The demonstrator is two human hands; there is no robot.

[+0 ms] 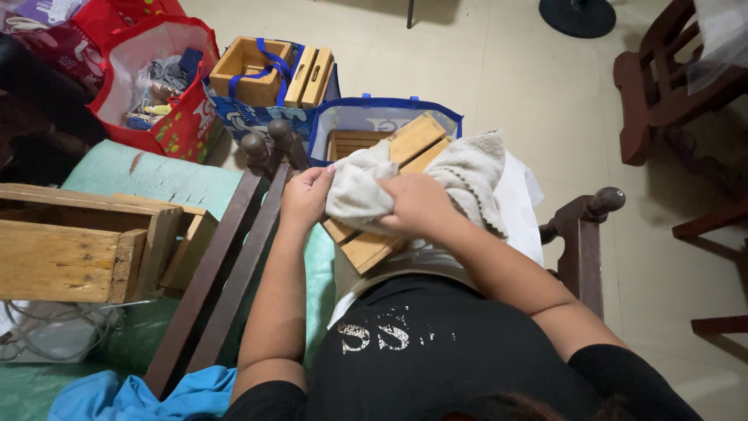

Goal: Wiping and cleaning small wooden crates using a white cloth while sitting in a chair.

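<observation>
My left hand (305, 195) and my right hand (417, 204) both grip a beige towel (467, 175) bunched over a slatted wooden box (366, 248) that rests on my lap. The left hand pinches the towel's left edge; the right hand presses the cloth down on the box from the right. Part of the box pokes out above the towel near a blue bag (366, 117). A white cloth (518, 210) lies under the box on my lap.
Dark wooden chair arms flank me, one on the left (234, 265), another on the right (580, 234). Wooden crates (78, 245) sit on a green cushion at left. A second blue bag (269, 74) holds wooden boxes; a red bag (156, 78) stands beside it. A dark chair (662, 86) stands at right.
</observation>
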